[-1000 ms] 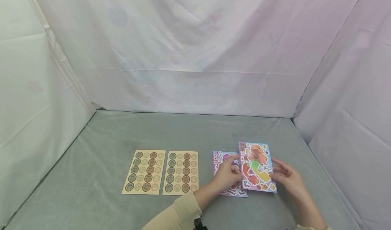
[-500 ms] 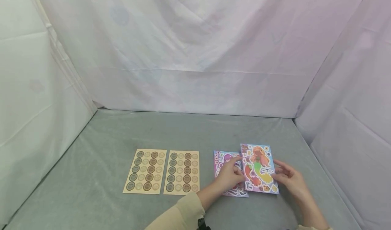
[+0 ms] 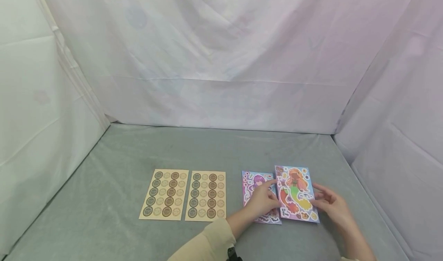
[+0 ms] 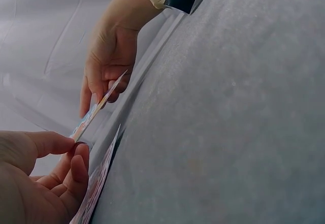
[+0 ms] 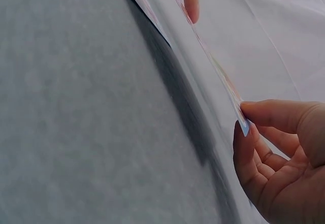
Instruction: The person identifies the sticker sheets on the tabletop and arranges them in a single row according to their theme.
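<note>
A mermaid sticker sheet [image 3: 297, 193] with an orange-haired figure is held by both hands at its two long sides. My left hand [image 3: 261, 201] pinches its left edge between thumb and fingers; my right hand [image 3: 332, 207] pinches the right edge. Both wrist views show the sheet [image 4: 96, 109] raised above the table, seen nearly edge-on, with the right thumb [image 5: 271, 115] on its upper face. Below my left hand lies a second mermaid sticker sheet [image 3: 249, 180] with a purple-haired figure, partly hidden by that hand.
Two tan sheets of round stickers, the left one [image 3: 164, 194] and the right one [image 3: 206, 196], lie side by side left of the hands. Grey cloth [image 3: 194, 149] covers the table. White curtains [image 3: 221, 61] enclose it at the back and sides.
The held mermaid sticker sheet has shifted slightly right and toward the person, both hands moving with it. More of the purple-haired sheet now shows. The tan sheets stay put.
</note>
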Demonstrator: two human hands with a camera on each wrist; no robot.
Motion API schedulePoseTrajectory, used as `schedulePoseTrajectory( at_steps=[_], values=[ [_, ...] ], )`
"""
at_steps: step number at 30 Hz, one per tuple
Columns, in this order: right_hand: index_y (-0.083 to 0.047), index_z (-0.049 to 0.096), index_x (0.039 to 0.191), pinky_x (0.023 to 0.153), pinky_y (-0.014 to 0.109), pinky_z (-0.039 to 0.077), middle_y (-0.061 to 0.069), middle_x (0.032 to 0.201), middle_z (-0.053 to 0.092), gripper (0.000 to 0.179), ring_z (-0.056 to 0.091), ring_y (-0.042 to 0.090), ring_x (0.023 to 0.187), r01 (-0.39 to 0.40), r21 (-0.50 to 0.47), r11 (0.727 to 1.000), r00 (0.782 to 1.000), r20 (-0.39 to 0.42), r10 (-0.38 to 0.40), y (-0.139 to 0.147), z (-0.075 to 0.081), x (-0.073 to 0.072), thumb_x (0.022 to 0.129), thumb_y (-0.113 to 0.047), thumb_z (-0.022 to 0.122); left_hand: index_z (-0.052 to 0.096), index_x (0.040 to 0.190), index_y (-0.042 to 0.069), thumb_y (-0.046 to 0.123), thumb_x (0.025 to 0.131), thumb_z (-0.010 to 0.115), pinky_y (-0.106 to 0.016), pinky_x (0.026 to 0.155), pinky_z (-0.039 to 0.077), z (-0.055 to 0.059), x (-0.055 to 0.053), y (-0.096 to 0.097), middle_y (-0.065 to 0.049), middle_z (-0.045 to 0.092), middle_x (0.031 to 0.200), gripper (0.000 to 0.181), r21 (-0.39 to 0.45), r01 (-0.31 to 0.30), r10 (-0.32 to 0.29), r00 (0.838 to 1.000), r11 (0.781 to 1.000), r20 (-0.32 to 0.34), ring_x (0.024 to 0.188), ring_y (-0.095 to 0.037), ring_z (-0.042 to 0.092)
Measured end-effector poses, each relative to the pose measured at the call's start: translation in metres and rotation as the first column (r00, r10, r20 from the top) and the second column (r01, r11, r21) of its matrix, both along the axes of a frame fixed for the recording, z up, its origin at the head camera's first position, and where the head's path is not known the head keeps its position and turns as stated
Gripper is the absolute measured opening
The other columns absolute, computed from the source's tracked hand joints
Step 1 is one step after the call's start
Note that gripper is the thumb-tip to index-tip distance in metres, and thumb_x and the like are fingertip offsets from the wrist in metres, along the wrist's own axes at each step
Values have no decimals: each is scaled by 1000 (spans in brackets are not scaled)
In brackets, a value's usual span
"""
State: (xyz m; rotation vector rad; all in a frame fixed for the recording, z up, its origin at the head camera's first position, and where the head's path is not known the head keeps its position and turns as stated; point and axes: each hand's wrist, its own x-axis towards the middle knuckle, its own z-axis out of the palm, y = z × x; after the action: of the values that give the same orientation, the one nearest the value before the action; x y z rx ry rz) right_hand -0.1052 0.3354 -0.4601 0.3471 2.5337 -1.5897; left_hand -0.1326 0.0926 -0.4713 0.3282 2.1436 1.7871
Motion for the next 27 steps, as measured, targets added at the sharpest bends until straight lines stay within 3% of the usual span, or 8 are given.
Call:
schedulePoseTrajectory(
  at_steps=[8,27],
  values=[
    [2,37,143,71,29,55,9,101,63,74,64,12,84,1,25,1000,999,37,-1,3,1,1,83,-17,75,48,139,13,-7,73,75,-22,35,43,0,2,5,1,59,55,73,-45,-20,21,999,999,26,38,-14,52],
    [3,40,141,66,30,54,9,99,65,72,62,14,80,-21,57,998,999,27,19,9,-5,1,82,-17,75,47,138,8,-5,73,75,-23,33,42,1,5,17,-1,57,52,72,-140,-53,61,997,989,53,33,-11,47]
  ],
)
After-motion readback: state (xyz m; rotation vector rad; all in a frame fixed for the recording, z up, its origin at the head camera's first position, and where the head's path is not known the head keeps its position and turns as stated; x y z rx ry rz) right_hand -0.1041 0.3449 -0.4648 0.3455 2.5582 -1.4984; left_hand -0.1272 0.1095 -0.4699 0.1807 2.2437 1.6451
